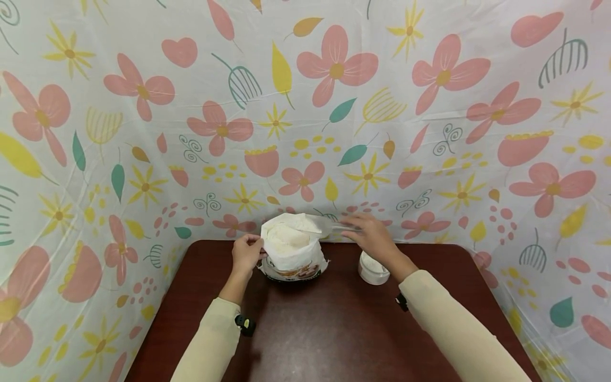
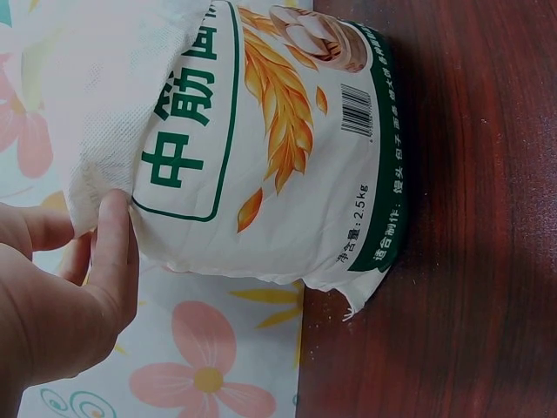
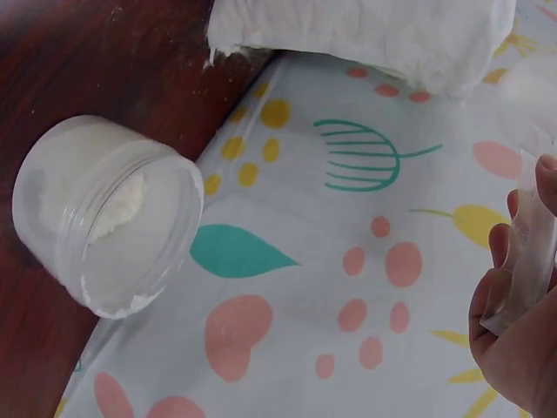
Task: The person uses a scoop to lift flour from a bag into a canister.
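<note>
An open bag of flour (image 1: pixel 292 259) stands upright on the table, its white flour (image 1: pixel 281 237) showing at the mouth. In the left wrist view, the bag (image 2: pixel 287 165) carries green print, wheat ears and a barcode. My left hand (image 1: pixel 245 255) pinches the bag's rolled rim on the left side. With my right hand (image 1: pixel 373 237) I grip the handle of a clear plastic scoop (image 1: pixel 328 226), whose bowl is over the right side of the bag's mouth. Below my right hand is a clear round jar (image 1: pixel 371 273); some flour lies inside the jar (image 3: pixel 52 205).
The dark red-brown table (image 1: pixel 310 329) has rounded back corners. Close behind it hangs a white sheet (image 1: pixel 305 132) printed with flowers and leaves. Traces of white powder lie on the tabletop near the bag's bottom corner.
</note>
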A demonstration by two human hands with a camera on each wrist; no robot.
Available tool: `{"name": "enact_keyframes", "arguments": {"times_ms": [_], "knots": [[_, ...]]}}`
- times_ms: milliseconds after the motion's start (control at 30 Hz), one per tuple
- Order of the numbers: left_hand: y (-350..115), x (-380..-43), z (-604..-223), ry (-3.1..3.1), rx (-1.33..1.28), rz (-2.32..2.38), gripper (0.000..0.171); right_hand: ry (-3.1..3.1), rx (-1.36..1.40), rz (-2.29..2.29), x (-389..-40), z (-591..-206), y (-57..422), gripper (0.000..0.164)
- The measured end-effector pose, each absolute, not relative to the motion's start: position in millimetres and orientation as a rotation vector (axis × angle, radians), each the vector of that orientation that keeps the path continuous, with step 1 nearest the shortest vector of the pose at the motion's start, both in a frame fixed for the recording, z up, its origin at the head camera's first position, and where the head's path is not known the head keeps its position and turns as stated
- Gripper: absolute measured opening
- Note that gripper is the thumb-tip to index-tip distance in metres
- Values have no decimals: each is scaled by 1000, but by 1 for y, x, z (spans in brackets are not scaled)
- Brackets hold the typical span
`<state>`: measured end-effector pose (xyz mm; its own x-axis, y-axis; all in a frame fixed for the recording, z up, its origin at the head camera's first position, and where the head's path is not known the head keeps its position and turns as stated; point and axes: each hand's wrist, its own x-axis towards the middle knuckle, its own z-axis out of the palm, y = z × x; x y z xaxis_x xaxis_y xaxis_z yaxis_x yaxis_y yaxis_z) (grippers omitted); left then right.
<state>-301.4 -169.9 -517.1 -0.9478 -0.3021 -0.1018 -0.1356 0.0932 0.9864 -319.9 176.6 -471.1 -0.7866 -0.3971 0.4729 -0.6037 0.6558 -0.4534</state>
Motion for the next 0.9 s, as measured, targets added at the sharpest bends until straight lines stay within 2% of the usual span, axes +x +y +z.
{"name": "enact_keyframes", "arguments": {"times_ms": [533, 900], "knots": [[-170, -302, -518, -2226, 434, -1971, 18, -2609, 693, 835, -305, -470, 223, 34], [-170, -300, -516, -2230, 432, -1973, 19, -2506, 728, 729, -292, -467, 255, 35]]}}
